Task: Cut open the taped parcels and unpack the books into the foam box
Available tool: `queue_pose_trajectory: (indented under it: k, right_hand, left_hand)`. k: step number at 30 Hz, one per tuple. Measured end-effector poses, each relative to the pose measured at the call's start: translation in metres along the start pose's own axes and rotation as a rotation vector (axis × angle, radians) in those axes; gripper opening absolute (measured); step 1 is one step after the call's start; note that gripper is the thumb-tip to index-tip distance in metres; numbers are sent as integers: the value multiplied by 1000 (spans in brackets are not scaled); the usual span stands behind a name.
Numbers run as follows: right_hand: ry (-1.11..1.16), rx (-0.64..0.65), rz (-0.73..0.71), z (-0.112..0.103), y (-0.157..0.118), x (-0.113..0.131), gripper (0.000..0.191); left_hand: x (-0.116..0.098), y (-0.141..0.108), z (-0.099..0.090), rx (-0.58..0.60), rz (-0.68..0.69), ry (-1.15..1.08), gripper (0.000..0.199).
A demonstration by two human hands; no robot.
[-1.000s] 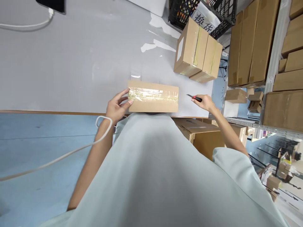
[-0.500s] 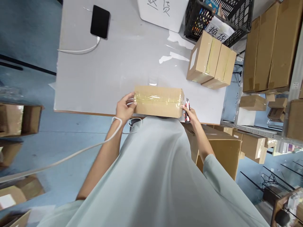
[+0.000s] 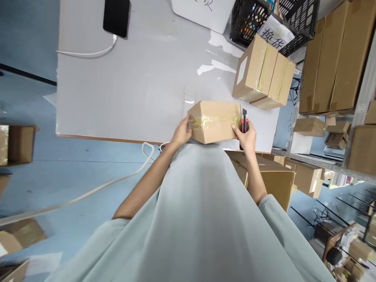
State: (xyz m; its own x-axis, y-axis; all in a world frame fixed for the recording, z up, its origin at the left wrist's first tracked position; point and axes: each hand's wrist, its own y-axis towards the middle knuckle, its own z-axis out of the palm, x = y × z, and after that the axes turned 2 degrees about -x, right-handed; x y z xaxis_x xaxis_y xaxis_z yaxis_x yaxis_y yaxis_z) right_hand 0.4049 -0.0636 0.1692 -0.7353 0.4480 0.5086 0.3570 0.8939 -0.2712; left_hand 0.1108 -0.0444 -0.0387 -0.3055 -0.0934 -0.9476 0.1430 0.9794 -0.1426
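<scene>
A taped brown cardboard box (image 3: 220,121) is held between both hands at the table's front edge, turned at an angle so that two of its sides show. My left hand (image 3: 182,133) grips its left end, fingers wrapped round the edge. At the right end my right hand (image 3: 246,137) has its thumb on the box's front face. That same hand also keeps a red and black box cutter (image 3: 243,125) upright between its fingers, beside the box. Some of the right fingers are hidden behind the cutter and box.
On the grey table (image 3: 132,90) lie a black phone (image 3: 116,17) with a white cable and two taped boxes (image 3: 255,70). Behind them stand a black crate (image 3: 249,23) and a white bin (image 3: 202,13). An open carton (image 3: 273,182) sits below the right edge; shelves hold more boxes.
The box has been turned, its left end swinging round to show a side face. My left hand moved right with it, and my right hand shifted slightly right, still with the box cutter.
</scene>
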Motion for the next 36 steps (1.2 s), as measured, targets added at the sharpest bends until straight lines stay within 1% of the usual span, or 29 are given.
queue_pose_trajectory:
  k: [2,3,6,8,9,11,13,18,22,25,28,31,33,35,36]
  right_hand:
    - [-64,-14,-65,11,-5,13,54]
    - [-90,-28,-93,17,-8,19,51]
    - [-165,-63,-146,29,-18,31,45]
    - [-216,-66,-160,31,-21,33,43]
    - [-240,-61,-164,31,-22,33,43]
    - [-281,-44,-173,29,-22,32,43]
    - [-299,-41,-178,28,-21,31,44]
    - [-269,-113,-211,31,-19,32,48]
    - [-276,-123,-237,30,-22,32,49]
    - [-295,-123,-259,28,-23,31,50]
    - [-282,-119,-274,25,-23,32,50]
    - [-245,-115,-262,22,-24,37,45]
    - [-231,-135,-243,19,-30,44,43]
    - [-224,-160,-212,16,-42,55,44]
    - [-219,-155,-197,15,-50,63,45]
  left_hand:
    - [-19,-1,-16,-63,18,39,88]
    - [-31,-2,-29,-63,47,52,91]
    - [-67,-4,-69,-16,99,86,95]
    - [-86,-2,-86,26,128,107,93]
    - [-92,-1,-91,52,146,118,93]
    - [-99,2,-94,101,185,147,93]
    - [-101,3,-91,125,208,186,94]
    - [-102,0,-84,117,213,252,98]
    - [-102,-4,-85,110,220,213,98]
    - [-107,-5,-91,109,187,140,95]
    - [-119,1,-96,91,120,12,82]
    - [-134,16,-95,-33,44,-111,54]
    - [-140,25,-92,-88,18,-161,34]
    - [-141,32,-91,-79,0,-202,22]
    - [-140,35,-91,-62,-9,-223,19]
